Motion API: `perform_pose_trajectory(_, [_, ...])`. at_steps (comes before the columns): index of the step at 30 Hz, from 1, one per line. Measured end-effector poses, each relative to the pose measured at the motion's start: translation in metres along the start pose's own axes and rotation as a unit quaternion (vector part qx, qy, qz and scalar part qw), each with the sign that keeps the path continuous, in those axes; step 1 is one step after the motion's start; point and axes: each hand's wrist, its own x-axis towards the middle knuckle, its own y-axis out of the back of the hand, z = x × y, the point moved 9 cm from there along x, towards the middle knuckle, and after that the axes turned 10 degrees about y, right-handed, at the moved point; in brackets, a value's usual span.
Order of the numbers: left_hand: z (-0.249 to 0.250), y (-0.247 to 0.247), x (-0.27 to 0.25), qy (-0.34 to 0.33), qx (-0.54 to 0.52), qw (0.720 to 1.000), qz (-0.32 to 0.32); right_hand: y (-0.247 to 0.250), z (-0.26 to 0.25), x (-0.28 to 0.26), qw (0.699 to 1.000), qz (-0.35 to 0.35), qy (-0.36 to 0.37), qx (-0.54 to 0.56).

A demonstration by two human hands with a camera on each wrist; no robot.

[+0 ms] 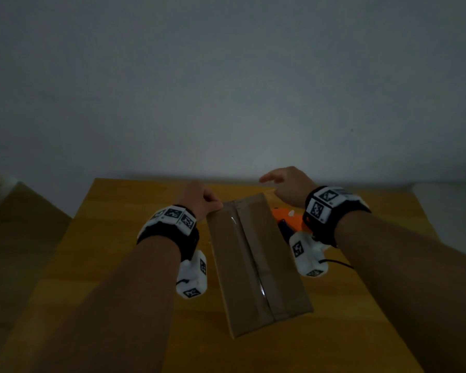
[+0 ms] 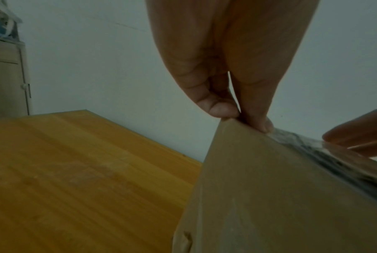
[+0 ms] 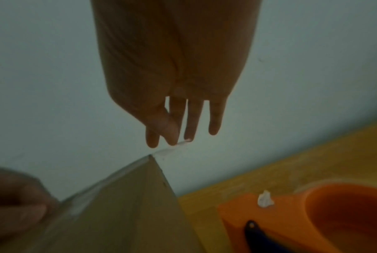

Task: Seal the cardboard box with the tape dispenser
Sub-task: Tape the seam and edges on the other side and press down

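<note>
A flat brown cardboard box (image 1: 256, 262) lies on the wooden table (image 1: 113, 238), with clear tape (image 1: 249, 254) running along its centre seam. My left hand (image 1: 199, 196) pinches the box's far left corner (image 2: 228, 123) between thumb and fingers. My right hand (image 1: 285, 184) hovers past the far right corner with its fingers nearly straight. In the right wrist view a loose end of clear tape (image 3: 174, 147) runs from the box corner to the thumb and fingertips, which seem to pinch it. The orange tape dispenser (image 1: 283, 216) (image 3: 313, 214) lies on the table right of the box, under my right wrist.
A plain wall (image 1: 226, 90) rises just behind the table's far edge. A pale cabinet (image 2: 5, 77) stands off to the left of the table. Bare wood (image 2: 74, 171) stretches left of the box. The light is dim.
</note>
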Motion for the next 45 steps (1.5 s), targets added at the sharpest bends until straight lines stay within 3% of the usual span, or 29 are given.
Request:
perform_pose_trajectory(6, [0.002,0.001,0.000,-0.006,0.023,1.000,0.009,0.003,-0.015,-0.005,0.998,-0.012,0.033,-0.056])
perform_pose_trajectory(16, [0.005,0.001,-0.002,0.005,0.006,1.000,0.023,-0.007,-0.008,-0.001,0.997,-0.008,-0.074,-0.025])
perform_pose_trajectory(20, [0.006,0.003,-0.003,0.010,-0.001,0.999,0.032,-0.013,-0.019,0.002,0.990,-0.051,-0.108,-0.079])
perform_pose_trajectory(23, [0.004,0.003,-0.005,0.014,-0.014,0.999,0.031,-0.014,-0.015,-0.002,0.982,-0.031,-0.152,-0.109])
perform_pose_trajectory(29, [-0.014,0.006,-0.006,0.049,-0.067,0.997,0.008,-0.019,0.010,-0.006,0.978,-0.080,-0.140,-0.130])
perform_pose_trajectory(32, [-0.026,0.006,-0.009,0.072,-0.114,0.991,-0.009,-0.023,0.007,-0.015,0.985,-0.079,-0.135,-0.071])
perform_pose_trajectory(41, [-0.008,0.016,-0.008,0.079,0.063,0.995,0.012,-0.025,0.004,-0.032,0.985,-0.100,-0.142,-0.014])
perform_pose_trajectory(45, [0.032,0.007,-0.009,-0.003,0.147,0.989,-0.021,-0.031,0.012,-0.043,0.970,-0.131,-0.201,0.034])
